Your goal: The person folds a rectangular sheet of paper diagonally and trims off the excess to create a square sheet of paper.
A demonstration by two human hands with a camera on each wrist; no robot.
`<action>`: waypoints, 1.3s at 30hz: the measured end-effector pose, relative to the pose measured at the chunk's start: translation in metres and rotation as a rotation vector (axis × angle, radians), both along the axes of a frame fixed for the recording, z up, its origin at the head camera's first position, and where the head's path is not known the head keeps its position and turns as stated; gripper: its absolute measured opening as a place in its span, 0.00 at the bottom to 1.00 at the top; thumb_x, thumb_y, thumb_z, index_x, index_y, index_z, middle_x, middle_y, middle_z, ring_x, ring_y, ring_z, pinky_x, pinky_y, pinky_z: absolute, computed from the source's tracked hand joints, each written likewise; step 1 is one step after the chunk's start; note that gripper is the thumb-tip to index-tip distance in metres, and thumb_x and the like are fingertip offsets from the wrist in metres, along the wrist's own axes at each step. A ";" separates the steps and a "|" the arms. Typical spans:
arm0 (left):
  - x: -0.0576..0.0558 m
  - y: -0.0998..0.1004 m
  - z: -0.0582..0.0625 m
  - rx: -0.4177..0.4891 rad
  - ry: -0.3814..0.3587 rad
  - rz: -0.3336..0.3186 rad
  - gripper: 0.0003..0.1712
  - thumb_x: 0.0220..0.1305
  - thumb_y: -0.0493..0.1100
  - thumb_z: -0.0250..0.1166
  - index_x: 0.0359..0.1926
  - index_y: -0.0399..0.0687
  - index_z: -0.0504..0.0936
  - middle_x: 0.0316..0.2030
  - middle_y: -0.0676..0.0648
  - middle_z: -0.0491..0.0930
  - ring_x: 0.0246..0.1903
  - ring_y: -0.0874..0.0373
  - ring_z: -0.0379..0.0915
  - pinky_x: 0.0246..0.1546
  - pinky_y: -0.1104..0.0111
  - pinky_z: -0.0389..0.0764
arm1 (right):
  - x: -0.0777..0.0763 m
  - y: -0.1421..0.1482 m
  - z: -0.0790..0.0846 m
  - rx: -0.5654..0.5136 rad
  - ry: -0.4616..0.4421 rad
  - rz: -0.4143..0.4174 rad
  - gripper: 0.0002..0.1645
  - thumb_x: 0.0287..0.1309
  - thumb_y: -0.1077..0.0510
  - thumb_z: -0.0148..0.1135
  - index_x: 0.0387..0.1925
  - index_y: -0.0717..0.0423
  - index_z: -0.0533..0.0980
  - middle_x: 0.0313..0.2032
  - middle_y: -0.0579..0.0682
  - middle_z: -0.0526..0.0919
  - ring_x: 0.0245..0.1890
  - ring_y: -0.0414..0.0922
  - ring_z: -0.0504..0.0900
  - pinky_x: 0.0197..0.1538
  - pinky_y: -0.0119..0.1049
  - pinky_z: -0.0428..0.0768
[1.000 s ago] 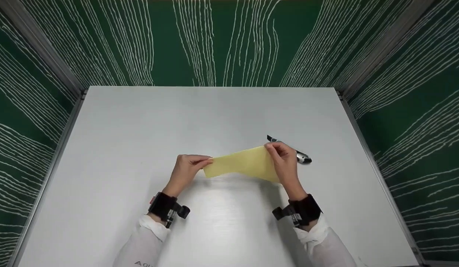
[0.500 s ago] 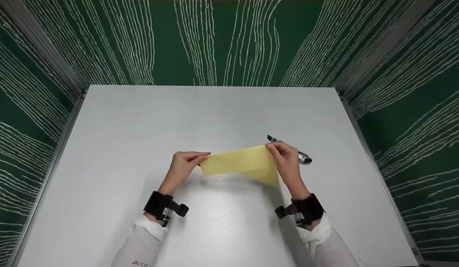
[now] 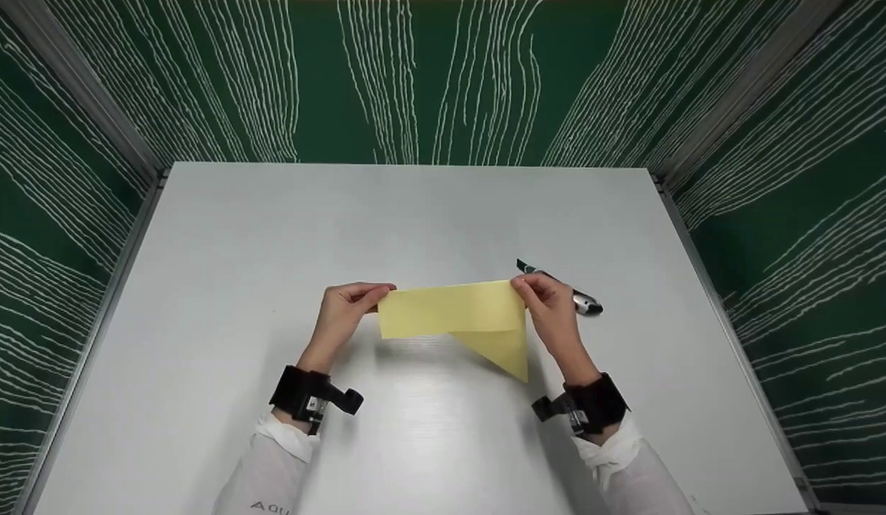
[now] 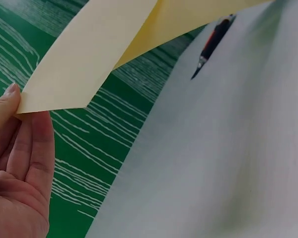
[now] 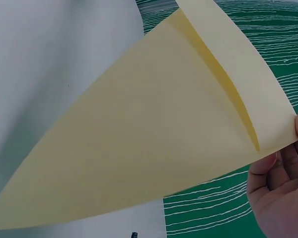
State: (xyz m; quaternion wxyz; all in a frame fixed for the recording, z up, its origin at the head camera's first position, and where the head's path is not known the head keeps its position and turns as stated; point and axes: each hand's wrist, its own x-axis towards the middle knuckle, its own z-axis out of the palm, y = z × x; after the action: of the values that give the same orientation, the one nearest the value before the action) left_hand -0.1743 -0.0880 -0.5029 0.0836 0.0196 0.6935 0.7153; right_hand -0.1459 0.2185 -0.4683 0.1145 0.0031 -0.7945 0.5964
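A sheet of yellow paper (image 3: 450, 309) is held up above the table between both hands. It is folded into a long strip along the top, and a triangular part hangs below at the right. My left hand (image 3: 339, 315) pinches the strip's left end between thumb and fingers, as the left wrist view also shows at the paper's corner (image 4: 54, 94). At the upper right corner, my right hand (image 3: 555, 318) pinches the paper, thumb on the near face. In the right wrist view, the broad layer (image 5: 129, 124) spreads out behind the folded strip (image 5: 253, 74).
A black and silver utility knife (image 3: 588, 303) lies on the white table (image 3: 235, 236) just beyond my right hand, which partly covers it. Green walls (image 3: 471, 86) with wavy white lines rise behind the table and at both sides.
My left hand has moved left and slightly away from me, drawing the paper straighter. The triangular part now hangs lower at the right. My right hand has barely moved.
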 end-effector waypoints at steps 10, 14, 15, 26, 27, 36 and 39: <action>0.001 -0.001 0.001 0.008 0.008 0.032 0.13 0.55 0.39 0.69 0.43 0.39 0.85 0.40 0.43 0.86 0.35 0.61 0.83 0.39 0.69 0.83 | 0.001 -0.003 0.000 -0.010 -0.015 0.037 0.09 0.54 0.62 0.66 0.31 0.68 0.80 0.27 0.41 0.83 0.26 0.37 0.79 0.30 0.23 0.74; 0.001 -0.004 0.004 -0.042 0.015 0.046 0.12 0.54 0.39 0.70 0.41 0.40 0.86 0.38 0.44 0.86 0.33 0.60 0.83 0.39 0.66 0.83 | 0.001 -0.002 0.002 0.000 -0.038 0.025 0.09 0.54 0.62 0.66 0.30 0.68 0.81 0.25 0.38 0.82 0.25 0.36 0.77 0.30 0.24 0.72; 0.002 -0.004 0.004 -0.065 0.015 0.050 0.12 0.53 0.39 0.70 0.40 0.41 0.87 0.38 0.45 0.87 0.33 0.60 0.83 0.39 0.67 0.83 | 0.001 -0.001 0.002 -0.003 -0.043 0.027 0.09 0.54 0.62 0.65 0.30 0.68 0.81 0.25 0.38 0.82 0.25 0.36 0.77 0.30 0.24 0.72; -0.009 -0.008 -0.028 -0.169 -0.075 0.037 0.13 0.48 0.46 0.74 0.36 0.45 0.88 0.35 0.49 0.87 0.33 0.56 0.83 0.39 0.64 0.82 | 0.002 -0.002 0.001 -0.034 0.006 0.140 0.06 0.55 0.66 0.64 0.30 0.69 0.80 0.27 0.43 0.84 0.25 0.36 0.78 0.31 0.24 0.74; -0.008 -0.009 -0.027 -0.164 -0.084 0.030 0.13 0.48 0.45 0.74 0.36 0.45 0.88 0.36 0.49 0.87 0.34 0.55 0.83 0.40 0.63 0.82 | 0.002 -0.002 0.000 -0.034 0.007 0.149 0.06 0.55 0.66 0.64 0.30 0.69 0.80 0.27 0.45 0.84 0.25 0.36 0.78 0.31 0.24 0.74; 0.004 -0.013 -0.008 -0.249 0.035 -0.118 0.13 0.55 0.41 0.69 0.41 0.42 0.86 0.44 0.44 0.85 0.38 0.60 0.82 0.39 0.74 0.80 | 0.002 0.000 0.000 0.025 0.009 0.148 0.06 0.55 0.65 0.64 0.30 0.67 0.81 0.27 0.51 0.85 0.25 0.38 0.78 0.30 0.25 0.74; 0.001 -0.012 -0.019 -0.279 0.131 -0.128 0.11 0.55 0.40 0.69 0.40 0.42 0.87 0.43 0.43 0.84 0.38 0.62 0.82 0.38 0.75 0.81 | 0.001 0.001 0.001 0.059 0.014 0.138 0.05 0.55 0.64 0.64 0.29 0.65 0.82 0.27 0.54 0.85 0.24 0.40 0.77 0.29 0.24 0.72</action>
State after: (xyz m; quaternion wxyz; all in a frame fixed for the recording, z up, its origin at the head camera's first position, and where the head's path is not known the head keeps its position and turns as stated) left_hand -0.1735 -0.1001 -0.5218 0.0857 0.0984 0.7874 0.6025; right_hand -0.1447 0.2191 -0.4677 0.0785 0.0656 -0.8089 0.5790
